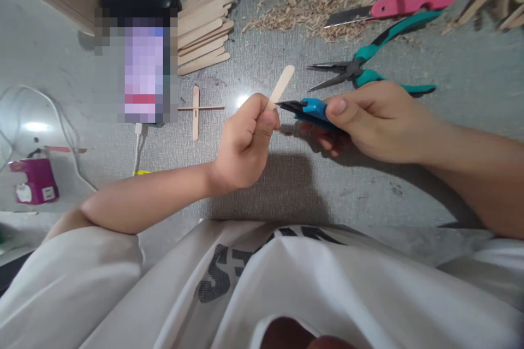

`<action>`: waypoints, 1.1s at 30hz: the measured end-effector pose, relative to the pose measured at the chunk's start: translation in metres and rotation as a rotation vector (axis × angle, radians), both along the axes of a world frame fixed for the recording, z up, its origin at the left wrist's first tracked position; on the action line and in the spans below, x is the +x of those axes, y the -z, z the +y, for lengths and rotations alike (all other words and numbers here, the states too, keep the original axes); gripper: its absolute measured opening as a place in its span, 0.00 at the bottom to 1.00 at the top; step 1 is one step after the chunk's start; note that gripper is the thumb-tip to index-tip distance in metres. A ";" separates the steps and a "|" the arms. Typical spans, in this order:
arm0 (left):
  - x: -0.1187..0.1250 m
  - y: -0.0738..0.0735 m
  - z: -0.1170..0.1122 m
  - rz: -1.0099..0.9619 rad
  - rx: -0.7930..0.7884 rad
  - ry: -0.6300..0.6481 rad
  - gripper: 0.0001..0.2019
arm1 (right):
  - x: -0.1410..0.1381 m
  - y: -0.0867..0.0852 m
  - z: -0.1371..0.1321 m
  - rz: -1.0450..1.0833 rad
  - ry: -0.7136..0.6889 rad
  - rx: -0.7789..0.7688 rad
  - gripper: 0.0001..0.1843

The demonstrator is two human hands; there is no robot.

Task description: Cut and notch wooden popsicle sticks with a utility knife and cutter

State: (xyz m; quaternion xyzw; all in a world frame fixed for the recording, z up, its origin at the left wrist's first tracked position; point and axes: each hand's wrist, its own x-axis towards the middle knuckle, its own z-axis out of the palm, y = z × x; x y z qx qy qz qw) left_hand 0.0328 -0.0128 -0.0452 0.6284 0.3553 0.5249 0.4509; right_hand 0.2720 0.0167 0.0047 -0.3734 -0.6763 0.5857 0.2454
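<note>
My left hand (245,142) is closed in a fist around the lower end of a wooden craft stick (281,83), which points up and to the right. My right hand (376,120) is wrapped round a blue-handled cutter (307,109). Its dark jaws touch the stick just above my left thumb. Both hands hover over the grey floor surface in front of my lap.
A pile of craft sticks (204,30) lies beside a phone (143,71) on a black stand. A small stick cross (196,110) lies nearby. Teal needle-nose pliers (360,68), a pink utility knife (393,6), wood shavings (303,5) and a purple plug (35,180) surround the hands.
</note>
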 end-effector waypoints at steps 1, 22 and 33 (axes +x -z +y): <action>0.000 0.000 0.000 -0.003 -0.003 0.001 0.22 | 0.001 0.002 0.000 0.018 0.003 -0.015 0.33; 0.003 0.012 -0.001 -0.109 -0.177 0.058 0.20 | 0.003 0.008 -0.002 -0.135 0.069 0.444 0.34; 0.003 0.001 -0.001 -0.190 -0.257 0.116 0.21 | 0.005 0.017 -0.005 -0.256 0.105 0.770 0.31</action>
